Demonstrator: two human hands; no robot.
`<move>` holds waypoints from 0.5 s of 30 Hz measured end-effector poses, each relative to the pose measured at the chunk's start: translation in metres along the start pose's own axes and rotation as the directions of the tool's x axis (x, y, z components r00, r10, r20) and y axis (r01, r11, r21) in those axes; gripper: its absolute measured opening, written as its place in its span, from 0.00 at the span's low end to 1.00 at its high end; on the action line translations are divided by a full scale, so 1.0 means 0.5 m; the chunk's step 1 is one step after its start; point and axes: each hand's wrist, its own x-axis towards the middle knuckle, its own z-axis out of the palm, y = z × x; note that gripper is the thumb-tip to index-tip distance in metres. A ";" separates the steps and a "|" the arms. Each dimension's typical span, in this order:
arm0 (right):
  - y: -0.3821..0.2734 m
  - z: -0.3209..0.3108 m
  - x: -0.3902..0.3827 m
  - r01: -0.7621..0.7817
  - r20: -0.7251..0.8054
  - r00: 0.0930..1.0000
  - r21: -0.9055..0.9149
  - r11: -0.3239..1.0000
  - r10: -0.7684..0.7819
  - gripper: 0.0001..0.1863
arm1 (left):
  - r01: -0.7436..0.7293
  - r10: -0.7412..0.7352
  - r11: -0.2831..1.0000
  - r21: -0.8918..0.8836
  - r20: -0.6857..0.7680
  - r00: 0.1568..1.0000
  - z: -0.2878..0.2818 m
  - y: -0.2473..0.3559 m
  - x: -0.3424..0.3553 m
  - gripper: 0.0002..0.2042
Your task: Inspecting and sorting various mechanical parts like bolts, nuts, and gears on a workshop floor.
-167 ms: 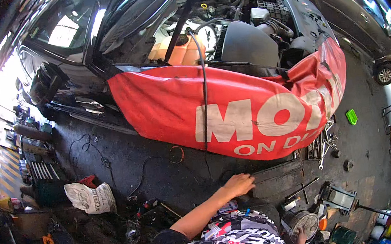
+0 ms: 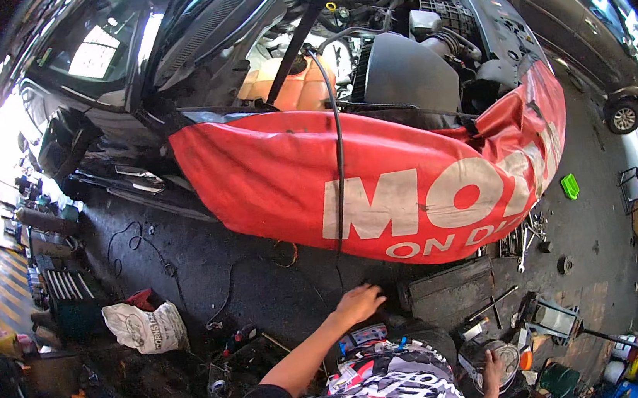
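My left hand (image 2: 359, 302) reaches out with fingers apart and slightly bent, holding nothing, below a red fender cover (image 2: 270, 181) and beside a dark flat board (image 2: 445, 290) on the floor. My right hand (image 2: 492, 367) is low at the right, against or over a round metal container (image 2: 509, 361); its fingers are too small to read clearly. The cover, with white lettering and a black hose (image 2: 339, 166) lying across it, drapes over the fender of a dark car (image 2: 105, 159). Its open engine bay shows an orange-tinted reservoir (image 2: 264, 88) and a dark box (image 2: 407, 73).
A brown vehicle (image 2: 595, 53) stands at the right. A white sack (image 2: 144, 328), loose cables, several wrenches (image 2: 527, 251), a green tray (image 2: 570, 187) and a floor jack (image 2: 550, 322) lie around me. Shelved tools and cluttered parts line the left side.
My left hand has moved left and slightly downward, away from the board. My right hand has risen a little beside the round container. The view has shifted slightly.
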 end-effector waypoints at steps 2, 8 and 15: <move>-0.031 0.017 -0.038 0.242 0.035 0.970 -0.118 0.963 -0.239 0.19 | 0.128 -0.125 0.990 -0.064 0.043 0.991 0.005 -0.061 -0.048 0.19; 0.017 0.095 -0.201 -0.114 0.186 0.966 -0.322 0.940 0.181 0.14 | 0.455 -0.347 0.835 -0.310 0.345 0.872 0.023 -0.186 -0.164 0.25; 0.005 0.060 -0.195 -0.138 0.237 0.954 -0.186 0.973 0.181 0.14 | 0.696 -0.441 0.568 -0.440 0.551 0.708 -0.041 -0.165 -0.188 0.27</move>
